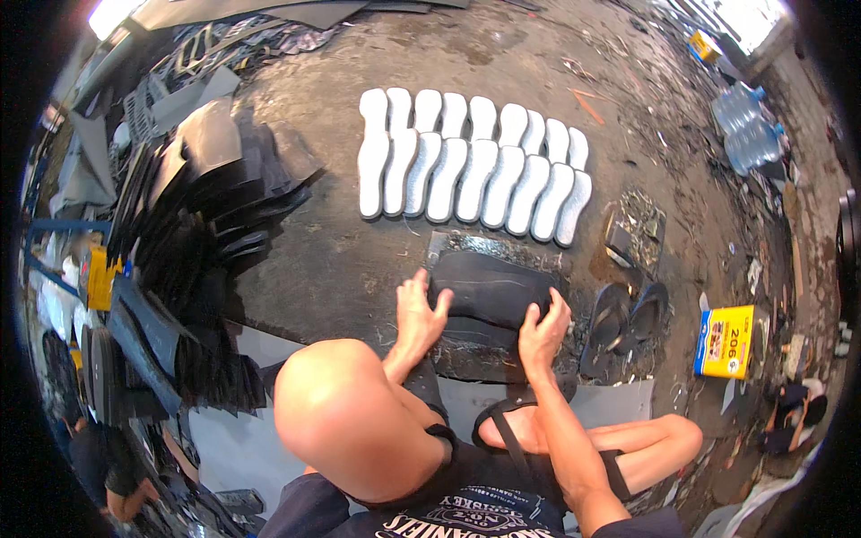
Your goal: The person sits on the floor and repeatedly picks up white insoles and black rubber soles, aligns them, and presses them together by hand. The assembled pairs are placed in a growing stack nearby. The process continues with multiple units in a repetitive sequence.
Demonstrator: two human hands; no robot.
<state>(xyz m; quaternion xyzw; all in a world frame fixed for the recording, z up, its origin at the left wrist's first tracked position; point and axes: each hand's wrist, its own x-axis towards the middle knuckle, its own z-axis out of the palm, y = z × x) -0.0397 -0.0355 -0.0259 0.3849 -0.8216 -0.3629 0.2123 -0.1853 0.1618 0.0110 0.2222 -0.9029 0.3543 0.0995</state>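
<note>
A dark, sole-shaped sheet [489, 285] with faint pale outline marks lies before me on a worn work board [466, 363]. My left hand [418, 312] grips its left end, thumb on the near side and fingers along the far side. At the opposite end, my right hand [543, 332] curls its fingers around the edge, with the thumb toward me. Another dark piece [475, 334] shows under the near edge. Beyond the board, several shoe soles [480, 179] with white, wet-looking tops stand side by side in two rows on the floor.
Stacked black sheets [193, 260] rise at my left. To the right are a pair of flip-flops [619, 318], a crusted tray [637, 229], a yellow box [726, 342] and large clear water bottles [752, 134]. Other people sit at lower left [112, 471] and far right [794, 417].
</note>
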